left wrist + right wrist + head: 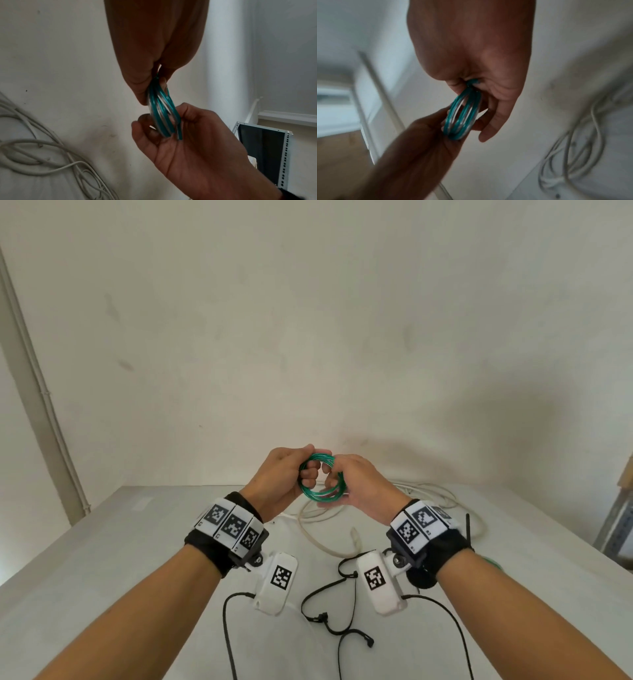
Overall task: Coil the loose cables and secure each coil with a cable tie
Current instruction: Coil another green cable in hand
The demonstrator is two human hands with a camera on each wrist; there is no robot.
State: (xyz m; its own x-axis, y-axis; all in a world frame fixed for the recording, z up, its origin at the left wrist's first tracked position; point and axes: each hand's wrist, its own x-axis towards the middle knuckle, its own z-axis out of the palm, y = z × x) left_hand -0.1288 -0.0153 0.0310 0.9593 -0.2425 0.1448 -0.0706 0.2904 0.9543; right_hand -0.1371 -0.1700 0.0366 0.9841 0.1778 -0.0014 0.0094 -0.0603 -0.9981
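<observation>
A small coil of green cable (320,495) is held above the grey table (102,559), in front of the wall. My left hand (306,474) grips the coil's left side, fingers curled through the ring. On the right side my right hand (335,481) pinches it. The left wrist view shows the coil (161,112) edge-on, left hand (150,86) above and right hand (171,121) below. From the right wrist the coil (462,117) hangs between the right hand (471,86) and the left hand (447,121). A black cable tie (467,525) sticks up behind my right wrist.
Loose white cable (442,497) lies in loops on the table under and beyond my hands. Black cords (325,611) from the wrist cameras trail over the near table. A metal rack (616,525) stands off the table's right edge. Something green (493,564) peeks from under my right forearm.
</observation>
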